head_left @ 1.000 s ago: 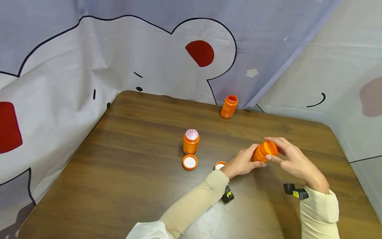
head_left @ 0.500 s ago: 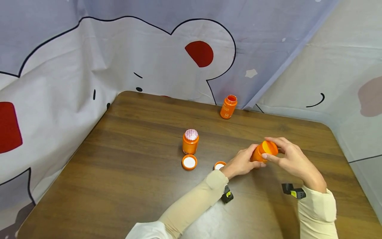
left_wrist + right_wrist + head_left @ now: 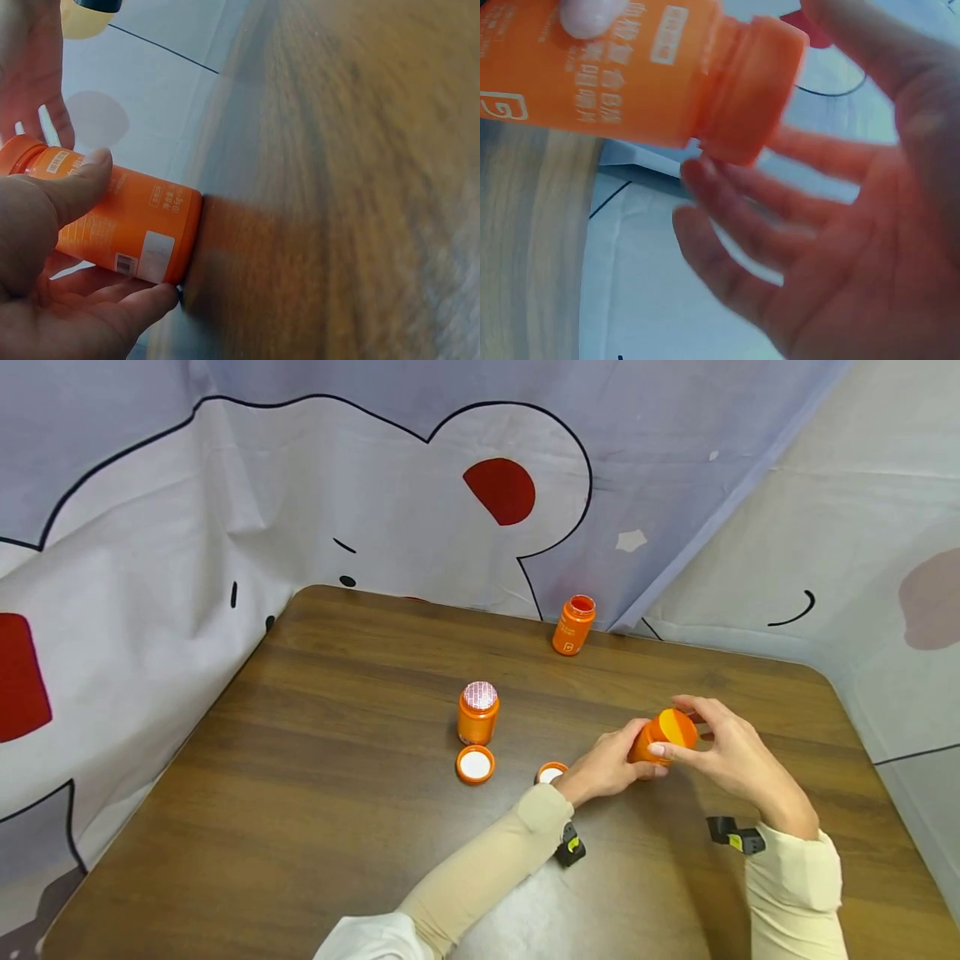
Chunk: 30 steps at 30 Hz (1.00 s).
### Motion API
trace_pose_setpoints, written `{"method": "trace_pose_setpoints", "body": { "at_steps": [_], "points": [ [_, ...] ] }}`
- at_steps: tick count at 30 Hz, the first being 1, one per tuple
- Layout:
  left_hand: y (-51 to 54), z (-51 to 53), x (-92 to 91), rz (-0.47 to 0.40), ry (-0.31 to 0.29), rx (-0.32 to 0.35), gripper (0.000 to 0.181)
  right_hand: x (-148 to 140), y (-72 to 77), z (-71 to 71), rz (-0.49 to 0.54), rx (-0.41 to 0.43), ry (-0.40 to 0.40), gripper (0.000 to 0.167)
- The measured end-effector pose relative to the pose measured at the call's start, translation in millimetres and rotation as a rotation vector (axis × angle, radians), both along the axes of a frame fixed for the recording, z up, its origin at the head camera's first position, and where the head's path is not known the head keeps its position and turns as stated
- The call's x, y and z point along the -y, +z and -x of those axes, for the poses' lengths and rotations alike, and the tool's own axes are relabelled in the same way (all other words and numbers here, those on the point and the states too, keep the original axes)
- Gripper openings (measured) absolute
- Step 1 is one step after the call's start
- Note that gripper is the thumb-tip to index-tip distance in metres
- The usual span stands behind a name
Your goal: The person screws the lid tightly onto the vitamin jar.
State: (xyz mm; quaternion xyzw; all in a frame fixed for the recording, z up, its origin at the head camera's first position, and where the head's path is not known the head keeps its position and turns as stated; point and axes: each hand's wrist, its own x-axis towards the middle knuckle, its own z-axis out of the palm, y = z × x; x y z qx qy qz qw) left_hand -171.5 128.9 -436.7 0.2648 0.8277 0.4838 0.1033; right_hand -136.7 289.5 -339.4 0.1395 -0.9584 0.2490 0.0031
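A tilted orange bottle [image 3: 645,747] is gripped around its body by the left hand [image 3: 606,767], over the table's right side; its orange cap [image 3: 679,728] is loosely encircled by the right hand [image 3: 738,767] (firmness cannot be told). Light, stiff, slightly slippery plastic is presumed, best held mid-body. Farther left, a sealed bottle [image 3: 477,719] is seen.

The brown wood-grain desk [image 3: 300,777] bears an open orange plastic bottle [image 3: 573,631] near its far edge, a pink-and-silver-topped orange bottle [image 3: 477,723] and two white-lined orange caps [image 3: 476,765] nearer its middle; pale cartoon-printed fabric [image 3: 300,510] hangs behind.
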Motion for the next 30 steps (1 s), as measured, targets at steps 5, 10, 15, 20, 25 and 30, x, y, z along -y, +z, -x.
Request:
{"method": "trace_pose_setpoints", "body": {
  "at_steps": [5, 10, 15, 20, 25, 30],
  "points": [
    [1.4, 1.9, 2.0, 0.000, -0.001, 0.001, 0.057, -0.4, 3.2, -1.4, 0.016, -0.009, 0.092, 0.058],
    [1.9, 2.5, 2.8, -0.002, -0.003, -0.003, 0.056, -0.5, 2.6, -1.2, 0.017, -0.053, 0.107, 0.050],
    [1.7, 2.0, 2.2, 0.009, -0.002, -0.022, 0.053, -0.3, 2.0, -1.2, 0.012, -0.078, 0.147, 0.049],
    [1.8, 1.0, 1.5, 0.016, -0.005, -0.027, 0.051, 0.5, -0.1, -0.4, -0.008, -0.096, 0.133, 0.049],
    [1.7, 0.3, 0.8, 0.017, -0.008, -0.012, 0.051, 1.9, -2.8, -0.2, -0.026, -0.089, 0.122, 0.049],
    [1.8, 0.7, -0.6, 0.025, -0.010, -0.021, 0.058, 2.3, -1.7, -1.9, -0.035, -0.115, 0.201, 0.047]
  ]
}}
